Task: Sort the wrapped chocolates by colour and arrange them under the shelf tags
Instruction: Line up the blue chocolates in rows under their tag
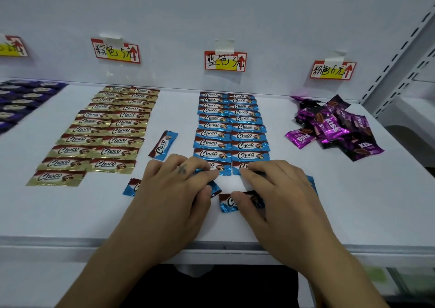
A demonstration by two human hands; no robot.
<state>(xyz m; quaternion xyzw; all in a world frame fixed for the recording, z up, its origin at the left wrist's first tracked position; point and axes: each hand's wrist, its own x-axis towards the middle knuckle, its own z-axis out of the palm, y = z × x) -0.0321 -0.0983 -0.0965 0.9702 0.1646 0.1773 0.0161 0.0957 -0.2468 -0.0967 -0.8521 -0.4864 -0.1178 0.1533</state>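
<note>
The gold rows are laid, loose blue chocolates are pinched by the left hand and pressed flat-fingered by the right hand, and the two-o'clock purple heap is unsorted.

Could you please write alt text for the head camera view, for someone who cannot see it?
A person's left hand and right hand touch loose blue chocolates at the near end of two neat blue columns under a shelf tag. Gold chocolates lie in rows to the left, a purple heap to the right.
</note>
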